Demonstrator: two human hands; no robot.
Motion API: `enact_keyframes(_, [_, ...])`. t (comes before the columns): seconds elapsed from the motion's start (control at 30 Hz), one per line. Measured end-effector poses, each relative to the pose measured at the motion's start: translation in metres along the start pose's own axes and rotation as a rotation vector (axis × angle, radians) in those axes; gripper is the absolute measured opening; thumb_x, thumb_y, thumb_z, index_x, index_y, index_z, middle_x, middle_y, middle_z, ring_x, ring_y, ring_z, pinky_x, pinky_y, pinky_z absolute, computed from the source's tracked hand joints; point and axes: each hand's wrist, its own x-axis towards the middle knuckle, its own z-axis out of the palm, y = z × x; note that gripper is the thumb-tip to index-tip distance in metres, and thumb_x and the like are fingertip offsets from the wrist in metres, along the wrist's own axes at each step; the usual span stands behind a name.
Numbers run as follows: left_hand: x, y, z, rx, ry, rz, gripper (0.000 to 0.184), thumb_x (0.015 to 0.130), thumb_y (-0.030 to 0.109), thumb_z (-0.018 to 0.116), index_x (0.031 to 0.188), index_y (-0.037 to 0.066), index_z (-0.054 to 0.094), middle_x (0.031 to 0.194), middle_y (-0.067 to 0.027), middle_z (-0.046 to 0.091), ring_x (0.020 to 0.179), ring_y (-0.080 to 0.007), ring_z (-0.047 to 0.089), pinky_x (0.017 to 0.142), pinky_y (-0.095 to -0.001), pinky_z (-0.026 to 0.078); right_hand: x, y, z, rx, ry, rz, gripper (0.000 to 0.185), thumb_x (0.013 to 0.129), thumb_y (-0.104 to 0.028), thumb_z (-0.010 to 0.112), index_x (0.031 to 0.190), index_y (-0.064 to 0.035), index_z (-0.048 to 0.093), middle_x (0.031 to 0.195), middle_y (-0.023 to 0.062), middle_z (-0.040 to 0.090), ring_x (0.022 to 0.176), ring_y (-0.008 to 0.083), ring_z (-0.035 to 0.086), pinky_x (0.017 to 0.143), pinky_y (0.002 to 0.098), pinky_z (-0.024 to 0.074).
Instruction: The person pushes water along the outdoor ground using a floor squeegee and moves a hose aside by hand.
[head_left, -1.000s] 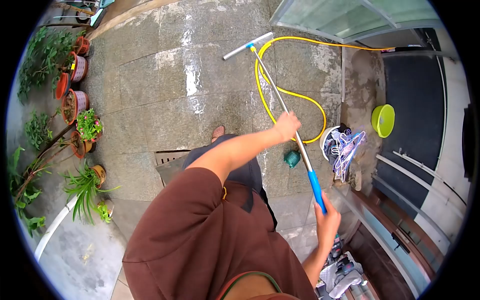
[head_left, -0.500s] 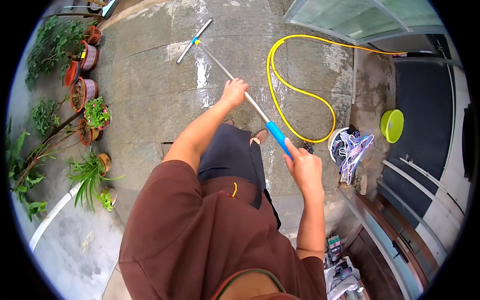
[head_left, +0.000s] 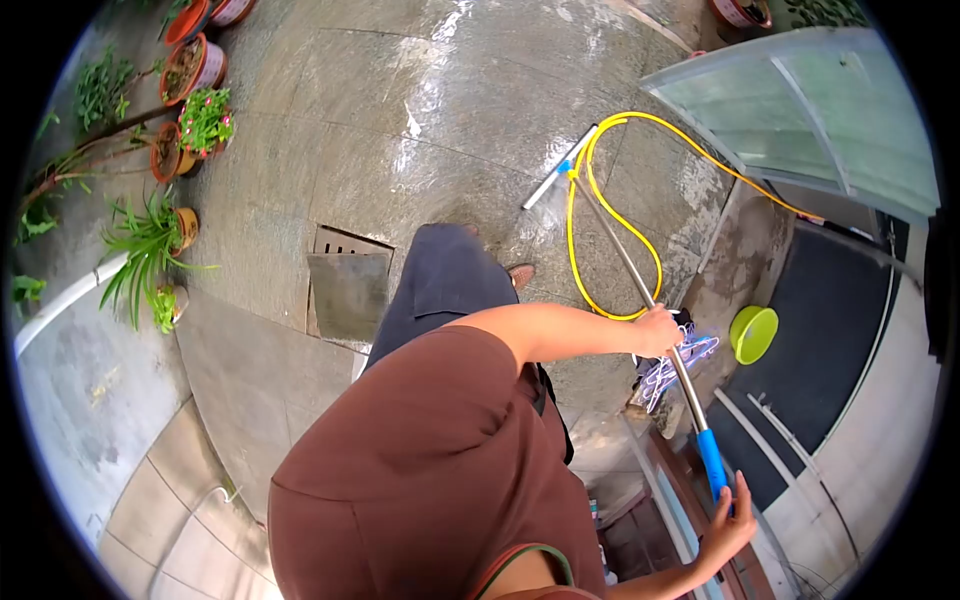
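Nearest the camera: brown short-sleeved shirt [head_left: 410, 440], with dark trousers [head_left: 440, 280] beyond. Right hand [head_left: 730, 525]: at the end of the blue grip [head_left: 711, 460] of a floor squeegee [head_left: 689, 390], fingers in view extended rather than wrapped. Firmness of hold: not determinable from this view. Left hand [head_left: 657, 331]: closed around the metal pole [head_left: 697, 413], forward of the blue grip. Orientation of squeegee: on a diagonal, grip low at the right side of the view, head farther forward and to the left.

Just behind the left hand: bundle of pale hangers [head_left: 662, 380], partly covered by hand and pole. To the right: lime-green basin [head_left: 753, 335], near a dark panel [head_left: 830, 330]. Beside the trousers: shoe [head_left: 520, 275] on wet paving [head_left: 450, 170]. To the left: flat plate [head_left: 348, 296] in front of a slotted drain [head_left: 340, 243].

Farther out: yellow hose [head_left: 572, 225] in a loop, beneath the line of the pole. At the left edge of the loop: squeegee head [head_left: 562, 167], slanted; contact with the hose not determinable. Along the left wall: spiky-leaved plant [head_left: 145, 245], flowering plant [head_left: 205, 122] and terracotta-coloured pot [head_left: 196, 68]. Upper right: metal-framed, greenish panels [head_left: 790, 110].
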Motion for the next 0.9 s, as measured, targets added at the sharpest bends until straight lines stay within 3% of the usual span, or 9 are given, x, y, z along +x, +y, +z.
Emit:
enact_keyframes(0.1, [0.006, -0.007, -0.03, 0.038, -0.042, -0.006, 0.02, 0.074, 0.036, 0.074, 0.084, 0.019, 0.07, 0.081, -0.005, 0.068, 0.094, -0.0274, 0.063, 0.084, -0.0458, 0.043, 0.025, 0.009, -0.009, 0.085, -0.056, 0.002, 0.015, 0.091, -0.006, 0.067, 0.103, -0.0003, 0.072, 0.065, 0.0033, 0.06, 0.054, 0.0073, 0.046, 0.048, 0.0251, 0.0352])
enact_keyframes(0.17, [-0.012, -0.024, -0.051, 0.093, 0.079, -0.052, 0.015, 0.074, 0.031, 0.072, 0.076, 0.016, 0.069, 0.078, -0.006, 0.068, 0.085, -0.0283, 0.065, 0.079, -0.045, 0.046, 0.049, 0.003, -0.007, 0.07, -0.011, -0.227, 0.011, 0.091, -0.005, 0.067, 0.099, 0.0006, 0.072, 0.064, 0.0025, 0.059, 0.053, 0.0062, 0.046, 0.048, 0.0237, 0.0343])
enact_keyframes(0.2, [-0.026, -0.041, -0.064, 0.123, 0.108, -0.096, 0.014, 0.073, 0.029, 0.071, 0.075, 0.016, 0.068, 0.077, -0.0065, 0.068, 0.083, -0.0295, 0.065, 0.077, -0.0461, 0.046, 0.062, -0.026, -0.011, 0.068, -0.118, -0.067, 0.012, 0.088, -0.005, 0.068, 0.097, 0.0011, 0.072, 0.077, 0.0148, 0.07, 0.066, 0.022, 0.067, 0.061, 0.0315, 0.05])
enact_keyframes(0.4, [-0.24, -0.22, -0.165, 0.362, 0.62, -0.228, 0.014, 0.072, 0.022, 0.067, 0.063, 0.013, 0.063, 0.065, -0.0121, 0.062, 0.066, -0.035, 0.063, 0.061, -0.0481, 0.049, 0.114, -0.197, 0.126, 0.18, -0.218, -0.65, 0.017, 0.085, -0.021, 0.074, 0.097, -0.0097, 0.074, 0.078, 0.0138, 0.07, 0.065, 0.031, 0.067, 0.059, 0.0392, 0.0515])
enact_keyframes(0.53, [-0.441, -0.308, -0.226, 0.471, 0.645, -0.817, 0.008, 0.076, 0.021, 0.066, 0.077, 0.016, 0.072, 0.083, -0.01, 0.068, 0.086, -0.0324, 0.066, 0.075, -0.0443, 0.051, 0.076, -0.362, 0.227, 0.195, -0.242, -1.039, 0.02, 0.085, -0.029, 0.073, 0.097, -0.0136, 0.069, 0.074, 0.0095, 0.068, 0.063, 0.0313, 0.068, 0.055, 0.0429, 0.0533])
enact_keyframes(0.63, [-0.537, -0.304, -0.267, 0.518, 0.492, -1.244, 0.014, 0.084, 0.023, 0.059, 0.09, 0.022, 0.072, 0.105, -0.0034, 0.067, 0.11, -0.0233, 0.058, 0.092, -0.0463, 0.043, 0.036, -0.446, 0.262, 0.277, -0.216, -1.27, 0.023, 0.084, -0.03, 0.073, 0.093, -0.0113, 0.063, 0.069, 0.0091, 0.066, 0.06, 0.03, 0.067, 0.051, 0.0408, 0.0536])
enact_keyframes(0.73, [-0.557, -0.295, -0.275, 0.646, 0.593, -1.312, 0.013, 0.081, 0.016, 0.062, 0.087, 0.023, 0.072, 0.101, -0.0019, 0.067, 0.111, -0.0231, 0.059, 0.089, -0.0459, 0.046, 0.026, -0.472, 0.255, 0.296, -0.153, -1.378, 0.026, 0.085, -0.031, 0.071, 0.088, -0.0076, 0.061, 0.068, 0.0097, 0.066, 0.057, 0.027, 0.068, 0.05, 0.0404, 0.0541])
enact_keyframes(0.83, [-0.508, -0.297, -0.269, 0.632, 0.471, -1.315, 0.01, 0.079, 0.026, 0.066, 0.083, 0.024, 0.074, 0.096, -0.0047, 0.069, 0.098, -0.0287, 0.064, 0.084, -0.0443, 0.048, 0.056, -0.44, 0.227, 0.209, -0.184, -1.232, 0.025, 0.084, -0.031, 0.073, 0.093, -0.0092, 0.066, 0.071, 0.0109, 0.068, 0.064, 0.0286, 0.069, 0.055, 0.0406, 0.055])
enact_keyframes(0.9, [-0.445, -0.268, -0.258, 0.607, 0.535, -1.084, 0.011, 0.08, 0.027, 0.066, 0.081, 0.02, 0.074, 0.09, -0.0095, 0.069, 0.094, -0.0297, 0.064, 0.083, -0.0453, 0.047, 0.089, -0.383, 0.207, 0.285, -0.194, -1.1, 0.025, 0.082, -0.027, 0.075, 0.103, -0.0129, 0.072, 0.081, 0.0115, 0.072, 0.068, 0.03, 0.07, 0.06, 0.0415, 0.0546])
